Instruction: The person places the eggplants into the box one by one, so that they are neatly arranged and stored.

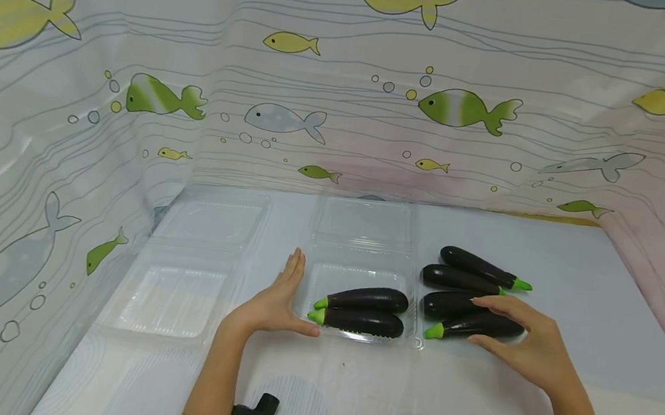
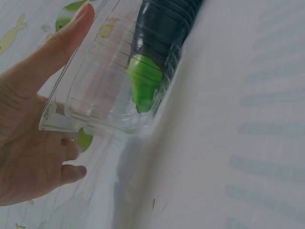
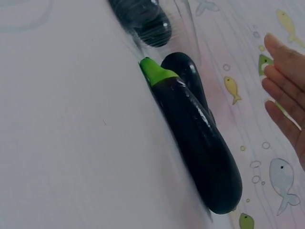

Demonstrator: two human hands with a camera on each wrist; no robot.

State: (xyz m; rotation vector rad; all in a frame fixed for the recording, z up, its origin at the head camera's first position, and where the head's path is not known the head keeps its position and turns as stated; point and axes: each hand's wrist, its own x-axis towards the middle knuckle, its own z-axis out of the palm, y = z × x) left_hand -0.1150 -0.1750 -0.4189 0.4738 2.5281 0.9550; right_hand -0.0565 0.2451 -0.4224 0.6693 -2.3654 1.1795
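In the head view a clear plastic clamshell box (image 1: 317,269) stands with its lid folded back. Two dark eggplants (image 1: 367,298) lie side by side in it, green stems to the left. My left hand (image 1: 272,305) is at the box's left side, fingers straight and thumb along the front corner; the left wrist view has the thumb over the rim. To the box's right lie several more eggplants (image 1: 477,265). My right hand (image 1: 536,344) spreads thumb and fingers around the nearest eggplant (image 3: 200,143), whose stem points left. A gap shows between them in the right wrist view.
A second clear clamshell box (image 1: 118,310), also lid back, stands on the left of the white table (image 1: 615,328). A fish-print curtain (image 1: 333,74) rises behind and along both sides. A black strap device (image 1: 255,414) sits on the left wrist.
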